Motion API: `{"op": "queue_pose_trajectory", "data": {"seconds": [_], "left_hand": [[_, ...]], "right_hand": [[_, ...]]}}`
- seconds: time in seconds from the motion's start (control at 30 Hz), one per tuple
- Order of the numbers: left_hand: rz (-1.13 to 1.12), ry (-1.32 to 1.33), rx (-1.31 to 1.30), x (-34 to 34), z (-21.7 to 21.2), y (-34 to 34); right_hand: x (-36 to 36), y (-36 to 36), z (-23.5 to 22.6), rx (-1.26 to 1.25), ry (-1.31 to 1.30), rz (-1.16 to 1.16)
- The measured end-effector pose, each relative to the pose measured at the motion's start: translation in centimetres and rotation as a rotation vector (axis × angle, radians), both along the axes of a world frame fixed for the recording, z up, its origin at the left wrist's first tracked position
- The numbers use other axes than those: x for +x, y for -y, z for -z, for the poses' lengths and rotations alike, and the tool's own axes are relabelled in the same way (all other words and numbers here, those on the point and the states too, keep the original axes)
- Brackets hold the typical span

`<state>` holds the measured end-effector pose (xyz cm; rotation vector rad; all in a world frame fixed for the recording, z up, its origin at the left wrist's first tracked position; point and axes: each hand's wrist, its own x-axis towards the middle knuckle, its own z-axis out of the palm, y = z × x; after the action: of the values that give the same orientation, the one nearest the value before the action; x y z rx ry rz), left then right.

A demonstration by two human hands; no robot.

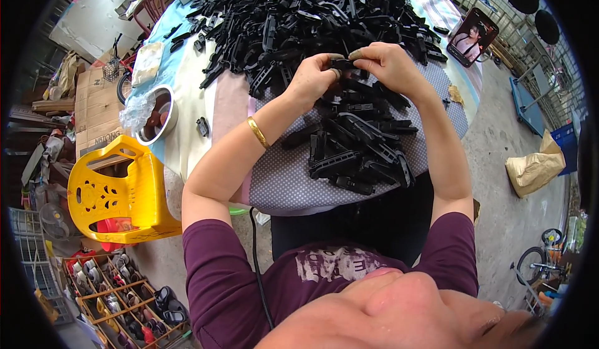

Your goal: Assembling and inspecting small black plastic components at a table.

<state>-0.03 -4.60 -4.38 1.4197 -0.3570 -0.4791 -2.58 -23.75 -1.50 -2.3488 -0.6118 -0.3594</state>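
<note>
I see the left hand (310, 80) and right hand (390, 65) meeting above the cloth-covered round worktop (281, 180), each grip pinched narrow on one small black plastic clip part (345, 65) held between them. It sits over the large heap of black plastic clips (312, 18), with a metal bowl (159, 115) well apart at left

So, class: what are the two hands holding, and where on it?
Both hands, left hand and right hand, pinch one small black plastic part between fingertips, one at each end.
</note>
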Motion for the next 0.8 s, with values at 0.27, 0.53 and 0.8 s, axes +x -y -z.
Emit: {"op": "queue_pose_trajectory", "data": {"seconds": [0.27,0.53,0.8], "left_hand": [[-0.025,0.012,-0.020,0.2,-1.1,-0.2],[-0.009,0.345,0.120,-0.3,-1.2,0.1],[-0.063,0.584,0.173,-1.0,-2.5,-0.1]], "right_hand": [[0.0,-0.4,-0.2,0.034,0.061,0.004],[0.4,1.1,0.0,0.165,-0.256,-0.134],[-0.2,0.5,-0.8,0.352,-0.229,-0.141]]}}
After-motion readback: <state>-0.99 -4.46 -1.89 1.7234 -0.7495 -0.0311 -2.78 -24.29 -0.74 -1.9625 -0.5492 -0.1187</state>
